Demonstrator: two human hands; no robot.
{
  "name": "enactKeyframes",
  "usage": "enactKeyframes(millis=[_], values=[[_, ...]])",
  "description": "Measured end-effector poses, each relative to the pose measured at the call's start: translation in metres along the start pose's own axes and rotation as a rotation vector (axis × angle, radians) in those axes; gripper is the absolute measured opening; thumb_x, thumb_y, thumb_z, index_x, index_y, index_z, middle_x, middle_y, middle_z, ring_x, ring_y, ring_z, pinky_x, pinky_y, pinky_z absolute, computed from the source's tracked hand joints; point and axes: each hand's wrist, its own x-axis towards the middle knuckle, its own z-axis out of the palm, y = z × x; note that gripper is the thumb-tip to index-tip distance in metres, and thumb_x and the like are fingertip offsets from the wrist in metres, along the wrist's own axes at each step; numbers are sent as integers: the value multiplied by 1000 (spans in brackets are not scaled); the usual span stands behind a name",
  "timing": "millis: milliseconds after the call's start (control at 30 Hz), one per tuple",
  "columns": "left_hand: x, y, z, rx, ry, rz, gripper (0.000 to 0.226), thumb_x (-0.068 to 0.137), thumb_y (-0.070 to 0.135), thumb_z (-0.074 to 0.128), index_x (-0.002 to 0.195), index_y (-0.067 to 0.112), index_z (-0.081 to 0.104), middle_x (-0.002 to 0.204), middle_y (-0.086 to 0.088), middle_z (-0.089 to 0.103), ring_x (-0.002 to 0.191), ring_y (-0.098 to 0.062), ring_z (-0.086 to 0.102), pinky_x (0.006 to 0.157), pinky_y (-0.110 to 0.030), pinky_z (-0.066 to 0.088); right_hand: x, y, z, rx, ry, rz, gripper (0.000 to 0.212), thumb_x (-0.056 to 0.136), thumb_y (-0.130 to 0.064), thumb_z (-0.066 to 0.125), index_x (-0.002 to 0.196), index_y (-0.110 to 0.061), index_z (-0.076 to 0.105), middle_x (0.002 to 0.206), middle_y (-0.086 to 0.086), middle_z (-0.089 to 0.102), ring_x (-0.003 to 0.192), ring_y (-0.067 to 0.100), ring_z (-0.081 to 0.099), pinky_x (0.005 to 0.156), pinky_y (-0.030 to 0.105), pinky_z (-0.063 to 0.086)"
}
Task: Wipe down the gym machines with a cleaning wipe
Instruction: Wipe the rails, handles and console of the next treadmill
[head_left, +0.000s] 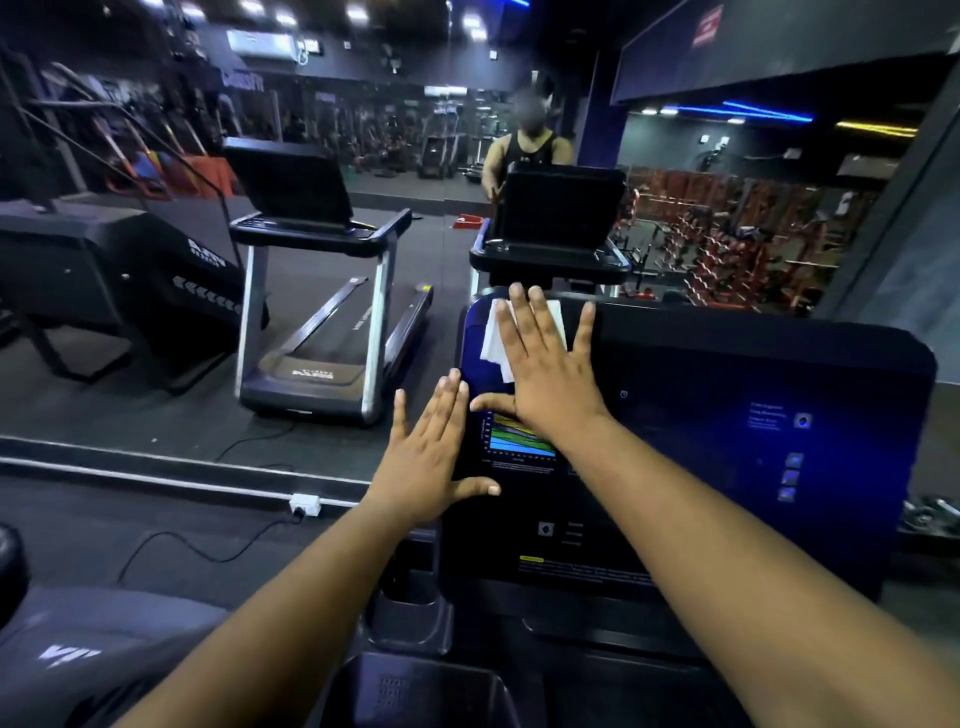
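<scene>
Before you, the dark treadmill console (727, 395) serves as the surface, its sloping panel carrying a white cleaning wipe (496, 338) pressed flat near the upper left corner, just above a small coloured chart (519, 439) printed on the panel.

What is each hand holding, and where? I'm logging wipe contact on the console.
Right hand presses the white wipe flat under its open fingers; no grip. Left hand holds nothing.
</scene>
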Motion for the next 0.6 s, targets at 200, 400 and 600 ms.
enactKeyframes(millis=[200,400,600], values=[[-20,-13,6,2,-83,2,131,71,100,22,162,9,-5,171,-10,-7,157,-15,-9,119,-70,13,-77,-41,50,4,-5,-179,110,84,-85,36,163,-16,2,171,5,-5,157,23,-2,114,77,5],[-21,-5,-5,81,-142,-27,136,67,97,30,160,8,-12,168,-7,-22,156,-17,-16,122,-65,-4,-46,-29,27,47,-4,-24,98,89,-78,24,163,-19,-3,169,2,-15,157,22,-9,115,74,-9],[-52,-5,10,170,-201,35,142,59,95,40,160,7,-9,170,-9,-12,157,-19,-8,120,-70,8,-165,-77,83,70,-77,-208,103,89,-77,42,163,-15,8,171,7,-2,157,25,1,117,73,9]])
